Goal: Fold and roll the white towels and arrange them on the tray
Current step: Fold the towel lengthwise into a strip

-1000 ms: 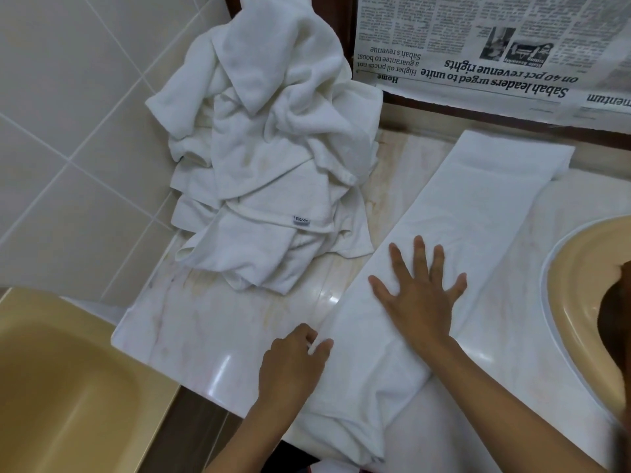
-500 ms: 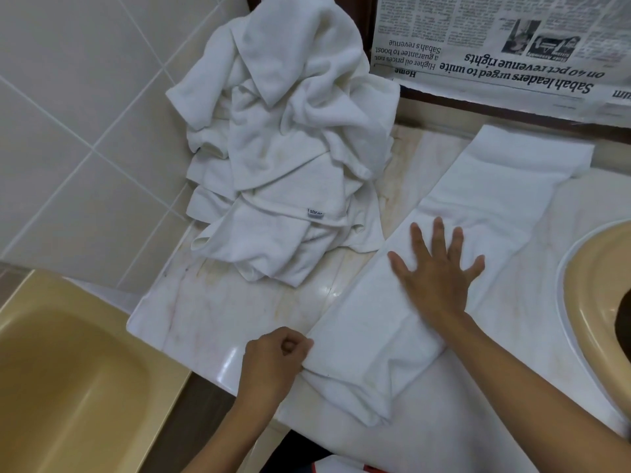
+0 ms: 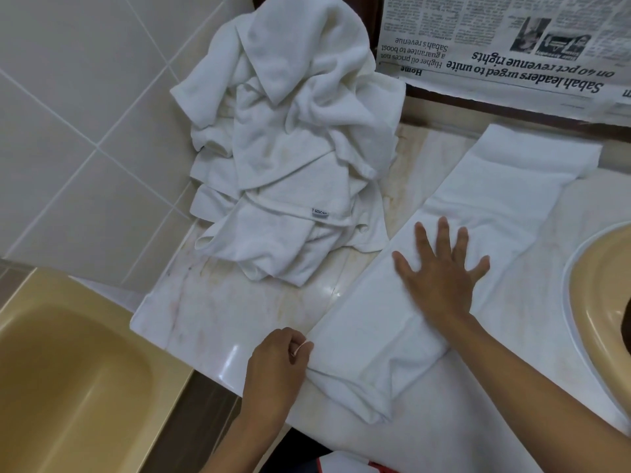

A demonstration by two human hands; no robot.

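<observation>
Left fingers (image 3: pixel 301 348) pinching near corner of folded towel (image 3: pixel 495 186), right fingers (image 3: pixel 444 235) spread atop it, beside beige basin (image 3: pixel 592 268).

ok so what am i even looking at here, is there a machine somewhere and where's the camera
No machine: a person's two bare hands, filmed by one camera worn on the head, looking down. On the pale counter lies a long folded towel. The right hand presses flat on its middle; the left hand pinches its near edge with its fingers. A loose pile of towels sits beside it by the tiled wall, a newspaper behind, a tan basin at the right.
</observation>
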